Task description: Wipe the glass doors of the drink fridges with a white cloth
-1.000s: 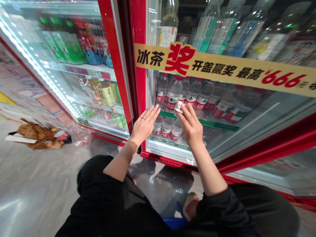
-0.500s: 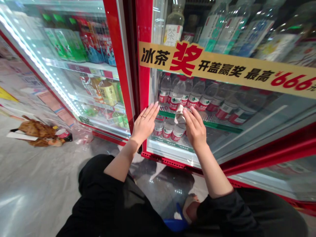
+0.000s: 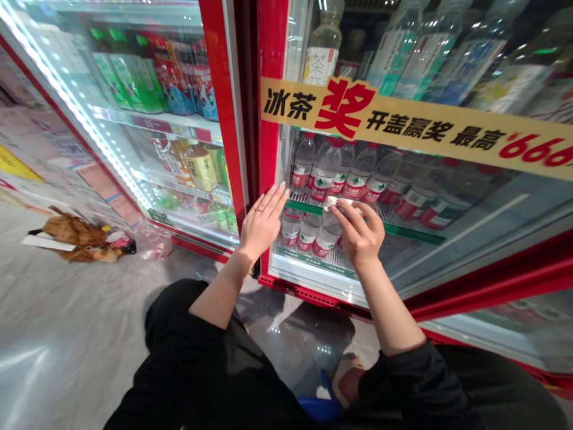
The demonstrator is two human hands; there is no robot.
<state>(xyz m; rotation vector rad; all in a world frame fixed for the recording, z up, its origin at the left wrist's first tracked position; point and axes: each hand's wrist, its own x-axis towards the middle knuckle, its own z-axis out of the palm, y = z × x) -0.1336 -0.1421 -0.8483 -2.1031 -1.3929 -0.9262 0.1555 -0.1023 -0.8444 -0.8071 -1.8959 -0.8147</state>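
My left hand (image 3: 262,224) lies flat with its fingers stretched out against the left edge of the glass door (image 3: 474,215), beside its red frame (image 3: 271,143). A ring circles one finger. My right hand (image 3: 362,233) is at the glass, fingers bent around a crumpled white tissue (image 3: 330,203). Part of the tissue shows at the fingertips and the rest is hidden under the fingers. Behind the glass, water bottles (image 3: 323,176) with red labels stand on two shelves.
A yellow promotional strip (image 3: 403,122) crosses the door above my hands. Another lit drinks fridge (image 3: 224,119) stands at left. On the floor lie a brown patterned bag (image 3: 76,236) and clear plastic (image 3: 154,239). Something blue (image 3: 320,408) is below me.
My right hand has shifted slightly right, and its fingers have curled from nearly straight to bent around the tissue. The tissue looks more bunched. My left hand stays on the door edge.
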